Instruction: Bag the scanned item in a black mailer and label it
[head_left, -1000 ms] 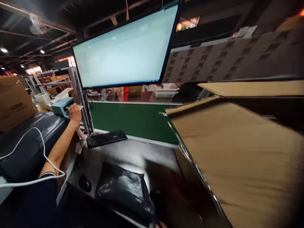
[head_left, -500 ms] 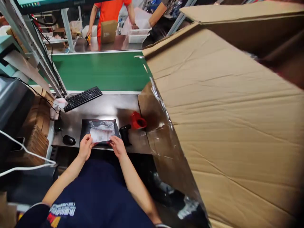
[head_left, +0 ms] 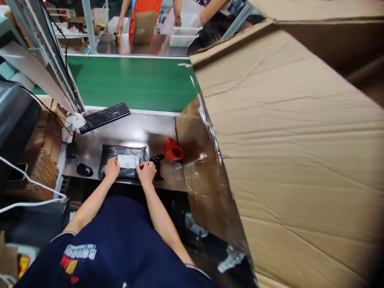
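A black plastic mailing bag [head_left: 108, 153] lies flat near the front edge of the metal worktop. On its middle is a white shipping label [head_left: 128, 161] with print on it. My left hand [head_left: 112, 169] is closed at the label's left edge, its knuckles up and its fingertips hidden. At the right edge my right hand [head_left: 146, 173] is closed too, thumb and fingers pinched together over the label's side. Both hands rest on the bag. A black handheld scanner [head_left: 157, 166] stands just right of my right hand.
A black mouse [head_left: 84, 170] and keyboard [head_left: 105, 117] are on the left, a red tape dispenser [head_left: 173, 149] on the right. A green conveyor belt [head_left: 132, 82] runs behind. One large cardboard box [head_left: 288, 144] fills the right side. Across the belt a person in orange [head_left: 147, 5] works.
The label has come down flat onto the bag between my hands. My fingers have curled in more, and the view has shifted slightly.
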`<act>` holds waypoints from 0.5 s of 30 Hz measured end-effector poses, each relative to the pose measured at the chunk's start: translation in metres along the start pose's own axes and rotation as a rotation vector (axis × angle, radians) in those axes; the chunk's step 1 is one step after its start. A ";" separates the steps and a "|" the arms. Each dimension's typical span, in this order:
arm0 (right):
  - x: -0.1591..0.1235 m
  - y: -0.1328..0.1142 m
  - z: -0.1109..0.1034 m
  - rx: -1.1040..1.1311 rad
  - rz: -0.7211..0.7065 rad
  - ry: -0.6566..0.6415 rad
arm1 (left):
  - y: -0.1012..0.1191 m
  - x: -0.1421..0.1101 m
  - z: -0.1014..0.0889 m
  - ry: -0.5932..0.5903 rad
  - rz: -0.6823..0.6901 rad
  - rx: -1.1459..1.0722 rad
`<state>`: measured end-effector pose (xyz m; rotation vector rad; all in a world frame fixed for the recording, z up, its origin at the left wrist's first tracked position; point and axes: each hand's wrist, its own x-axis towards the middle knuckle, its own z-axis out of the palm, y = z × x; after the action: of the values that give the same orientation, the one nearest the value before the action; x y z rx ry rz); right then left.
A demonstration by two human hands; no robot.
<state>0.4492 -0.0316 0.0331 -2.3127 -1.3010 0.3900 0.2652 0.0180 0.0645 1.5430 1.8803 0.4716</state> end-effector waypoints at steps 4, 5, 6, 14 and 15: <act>-0.005 -0.011 0.010 -0.057 -0.342 -0.053 | 0.002 0.000 0.008 -0.054 0.444 0.298; -0.005 -0.015 0.015 -0.051 -0.437 -0.126 | 0.002 0.003 0.011 -0.102 0.571 0.380; -0.003 -0.019 0.019 -0.046 -0.495 -0.197 | 0.001 0.006 0.014 -0.151 0.654 0.444; -0.003 -0.016 0.029 0.177 -0.070 -0.176 | -0.033 0.020 -0.006 -0.152 0.273 0.202; -0.003 -0.013 0.028 0.233 0.007 -0.147 | -0.037 0.022 -0.011 -0.129 0.150 0.090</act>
<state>0.4249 -0.0214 0.0159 -2.1271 -1.2430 0.6874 0.2287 0.0312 0.0432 1.7397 1.7158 0.3487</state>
